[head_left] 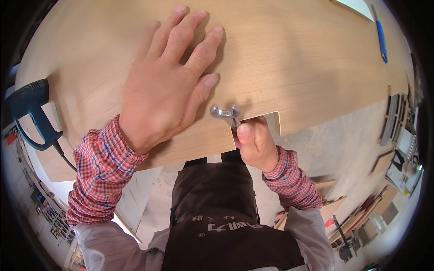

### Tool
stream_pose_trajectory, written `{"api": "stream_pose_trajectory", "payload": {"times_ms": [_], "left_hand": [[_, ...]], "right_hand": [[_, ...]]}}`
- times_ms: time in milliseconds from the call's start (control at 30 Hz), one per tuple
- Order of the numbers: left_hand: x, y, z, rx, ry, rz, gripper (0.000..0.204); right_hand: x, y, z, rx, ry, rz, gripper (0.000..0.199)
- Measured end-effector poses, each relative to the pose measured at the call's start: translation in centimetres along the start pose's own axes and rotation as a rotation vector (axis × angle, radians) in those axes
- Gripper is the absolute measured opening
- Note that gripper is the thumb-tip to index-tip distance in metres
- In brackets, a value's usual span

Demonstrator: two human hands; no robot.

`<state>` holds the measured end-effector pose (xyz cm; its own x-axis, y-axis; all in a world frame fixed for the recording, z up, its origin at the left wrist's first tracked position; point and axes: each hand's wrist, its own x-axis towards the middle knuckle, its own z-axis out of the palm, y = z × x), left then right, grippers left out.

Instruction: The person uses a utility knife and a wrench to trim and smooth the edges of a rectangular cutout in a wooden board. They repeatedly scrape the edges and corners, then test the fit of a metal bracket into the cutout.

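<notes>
Pincers at the notch — panel pinned
My right hand (pixel 255 142) grips the pincers (pixel 226 113), head pointing up-frame at the panel (pixel 294 58) edge; left hand (pixel 169 81) spread flat, upper left.

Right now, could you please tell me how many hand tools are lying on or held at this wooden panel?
3: the pincers in the right hand at the notch, a blue heat gun at the left edge, a blue pen far right.

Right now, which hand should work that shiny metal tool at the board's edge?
Probably the right hand: it already grips the metal tool at the notch in the wooden board. The left hand lies flat on the board, steadying it.
</notes>
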<state>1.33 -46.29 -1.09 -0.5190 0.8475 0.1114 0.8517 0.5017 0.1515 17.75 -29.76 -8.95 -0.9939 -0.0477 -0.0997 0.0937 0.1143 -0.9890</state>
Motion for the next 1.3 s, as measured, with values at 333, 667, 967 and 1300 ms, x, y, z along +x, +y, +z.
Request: {"api": "stream_pose_trajectory", "payload": {"times_ms": [333,667,967,1300], "left_hand": [[0.1,-0.3,0.1,-0.004,0.009,0.015,0.057],[0.1,0.0,-0.1,0.016,-0.016,0.004,0.057],[0.2,0.0,-0.1,0.012,0.017,0.021,0.056],[0.1,0.0,0.6,0.024,0.073,0.029,0.055]], "right_hand": [[-0.4,-1.0,-1.1,0.03,-0.116,0.099,0.042],[0.0,-1.1,-0.9,-0.028,-0.06,0.044,0.036],[-2.4,-0.7,-0.5,-0.095,-0.003,0.094,0.04],[0.0,-0.8,-0.7,-0.124,-0.024,0.021,0.044]]}}
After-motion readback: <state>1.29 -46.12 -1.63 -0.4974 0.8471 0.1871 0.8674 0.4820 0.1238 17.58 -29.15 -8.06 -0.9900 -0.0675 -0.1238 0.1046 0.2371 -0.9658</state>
